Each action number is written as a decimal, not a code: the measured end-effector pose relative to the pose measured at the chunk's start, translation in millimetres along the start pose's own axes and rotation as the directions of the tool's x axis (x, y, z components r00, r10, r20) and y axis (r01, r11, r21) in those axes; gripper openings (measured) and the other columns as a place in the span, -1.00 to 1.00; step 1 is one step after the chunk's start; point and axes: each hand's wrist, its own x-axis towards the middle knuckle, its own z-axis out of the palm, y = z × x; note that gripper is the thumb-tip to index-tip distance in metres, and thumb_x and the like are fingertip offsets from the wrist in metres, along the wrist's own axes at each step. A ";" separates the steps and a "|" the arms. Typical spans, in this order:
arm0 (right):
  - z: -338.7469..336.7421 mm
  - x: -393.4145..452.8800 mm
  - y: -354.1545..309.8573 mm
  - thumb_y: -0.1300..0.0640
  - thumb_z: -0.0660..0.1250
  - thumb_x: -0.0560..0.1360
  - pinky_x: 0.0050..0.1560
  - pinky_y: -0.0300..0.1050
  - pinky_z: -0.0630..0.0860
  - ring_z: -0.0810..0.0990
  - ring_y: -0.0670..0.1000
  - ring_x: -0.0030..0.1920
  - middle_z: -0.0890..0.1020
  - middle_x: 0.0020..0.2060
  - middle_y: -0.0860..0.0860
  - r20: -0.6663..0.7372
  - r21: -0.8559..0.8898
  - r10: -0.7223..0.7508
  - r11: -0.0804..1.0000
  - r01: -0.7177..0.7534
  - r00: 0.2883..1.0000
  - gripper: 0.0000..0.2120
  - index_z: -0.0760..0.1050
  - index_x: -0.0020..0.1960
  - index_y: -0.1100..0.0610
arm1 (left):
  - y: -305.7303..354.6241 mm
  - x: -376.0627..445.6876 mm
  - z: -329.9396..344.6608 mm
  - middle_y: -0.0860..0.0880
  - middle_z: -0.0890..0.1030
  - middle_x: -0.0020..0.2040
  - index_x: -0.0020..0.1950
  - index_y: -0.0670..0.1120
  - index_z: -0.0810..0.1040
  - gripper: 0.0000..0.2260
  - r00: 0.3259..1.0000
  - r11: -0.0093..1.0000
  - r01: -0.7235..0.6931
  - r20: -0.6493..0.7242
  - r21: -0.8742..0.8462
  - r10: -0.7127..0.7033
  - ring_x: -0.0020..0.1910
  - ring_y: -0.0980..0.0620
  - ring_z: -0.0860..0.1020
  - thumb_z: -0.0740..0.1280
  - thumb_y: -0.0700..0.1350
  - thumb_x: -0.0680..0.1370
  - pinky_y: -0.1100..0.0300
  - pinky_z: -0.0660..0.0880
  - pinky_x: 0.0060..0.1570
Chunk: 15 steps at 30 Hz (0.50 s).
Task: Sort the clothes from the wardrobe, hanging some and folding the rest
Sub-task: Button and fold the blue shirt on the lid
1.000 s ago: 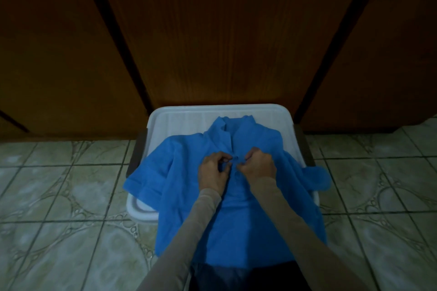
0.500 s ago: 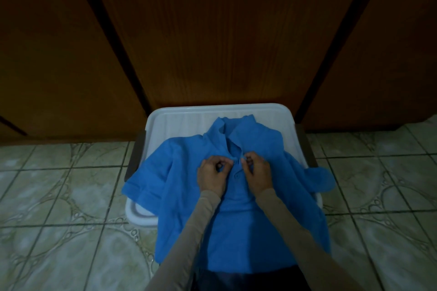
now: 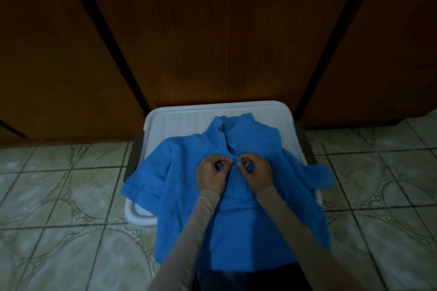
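Your shirt (image 3: 236, 227) lies front-up across the white tub (image 3: 179, 120) on the tiled floor (image 3: 59, 208), before the wardrobe doors (image 3: 212, 30). Your left hand (image 3: 211, 176) and right hand (image 3: 256, 175) both pinch the placket at its top button (image 3: 236, 160), collar open above.

Pale patterned tile floor (image 3: 59, 208), white plastic tub (image 3: 179, 113) standing on it, blue shirt (image 3: 248, 231) across tub
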 end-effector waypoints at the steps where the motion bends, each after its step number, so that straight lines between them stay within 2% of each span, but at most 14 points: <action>1: -0.1 0.1 0.2 0.37 0.40 0.41 -0.26 -0.48 0.39 0.49 -0.01 -0.23 0.54 -0.28 0.03 0.007 0.007 0.006 1.000 -0.006 1.000 -0.94 0.57 -0.12 0.36 | 0.3 -0.2 -0.1 0.13 0.61 -0.25 -0.26 0.09 0.59 -0.86 1.000 1.000 0.000 -0.003 0.005 0.000 -0.18 0.03 0.57 0.45 -0.13 0.44 -0.05 0.52 -0.05; 4: 0.2 0.0 1.4 0.31 0.37 0.44 -0.23 -0.50 0.39 0.50 -0.03 -0.22 0.56 -0.26 0.05 0.020 0.036 0.007 0.999 -0.008 1.000 -0.92 0.58 -0.11 0.34 | 0.6 -0.8 -0.5 0.12 0.61 -0.25 -0.24 0.02 0.62 -0.91 1.000 1.000 -0.012 -0.010 0.014 0.012 -0.20 0.02 0.57 0.45 -0.13 0.44 -0.04 0.52 -0.06; 7: -0.9 -0.4 1.4 0.18 0.26 0.47 -0.19 -0.48 0.40 0.50 -0.13 -0.26 0.61 -0.26 0.11 0.022 0.088 0.001 0.996 -0.003 1.000 -0.77 0.58 -0.15 0.35 | 0.7 -0.3 -0.5 0.13 0.59 -0.27 -0.24 -0.01 0.62 -0.93 1.000 1.000 -0.008 -0.010 0.026 0.008 -0.20 0.01 0.57 0.46 -0.13 0.44 -0.04 0.53 -0.07; 11: -3.7 0.9 3.8 0.42 0.22 0.51 -0.16 -0.50 0.42 0.53 -0.33 -0.25 0.61 -0.25 0.09 0.050 0.131 0.015 0.991 -0.021 0.999 -0.83 0.57 -0.15 0.35 | 0.4 -0.3 -1.0 0.06 0.61 -0.24 -0.21 -0.07 0.65 -0.93 1.000 0.999 -0.012 -0.005 0.035 0.012 -0.18 0.00 0.56 0.44 -0.10 0.46 -0.04 0.51 -0.05; 15: -1.9 1.2 6.7 0.43 0.28 0.48 -0.18 -0.52 0.42 0.52 -0.38 -0.25 0.58 -0.25 0.02 0.047 0.156 0.026 0.987 -0.033 0.999 -0.88 0.59 -0.13 0.33 | 1.2 -1.4 -0.7 0.01 0.65 -0.20 -0.20 -0.06 0.65 -0.79 1.000 1.000 -0.007 -0.013 0.019 0.008 -0.16 -0.01 0.57 0.34 0.05 0.42 -0.06 0.50 -0.01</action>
